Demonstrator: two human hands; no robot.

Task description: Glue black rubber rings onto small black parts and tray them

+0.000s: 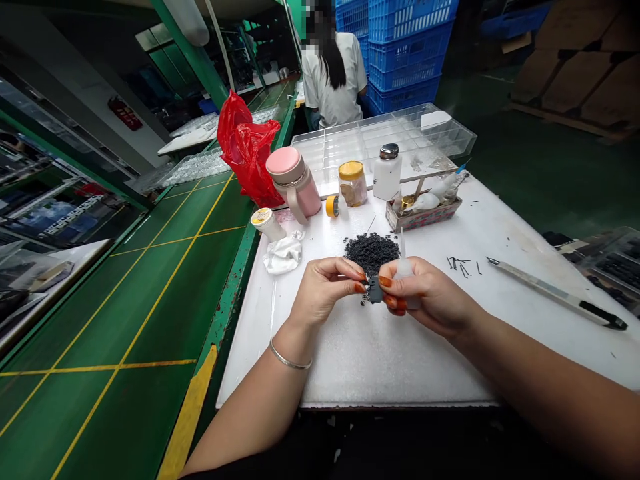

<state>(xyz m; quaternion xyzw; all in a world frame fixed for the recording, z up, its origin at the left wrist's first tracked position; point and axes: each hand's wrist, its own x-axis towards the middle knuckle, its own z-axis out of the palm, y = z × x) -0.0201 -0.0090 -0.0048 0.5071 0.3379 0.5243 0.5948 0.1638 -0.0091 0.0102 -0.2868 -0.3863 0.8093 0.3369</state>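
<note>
Over the white tabletop (pixel 350 363), both of my hands meet at a small dark grey part (pixel 375 291). My right hand (pixel 417 287) grips this part between thumb and fingers, and a translucent white bottle with a thin upright tip (pixel 404 268) is also held in that hand. My left hand (pixel 330 287) is pinched at the part's left side; whatever its fingertips hold there is too small to make out. Just behind the hands lies a pile of small black rings (pixel 373 250), with a few loose ones below the grey part.
Behind the pile stand a pink mug (pixel 303 190), yellow tape (pixel 332 206), jars and a small box (pixel 430 215) of bottles. A white cloth (pixel 283 255) lies left, a pen-like tool (pixel 555 291) right. A person (pixel 333 73) sits beyond, near blue crates (pixel 405 53).
</note>
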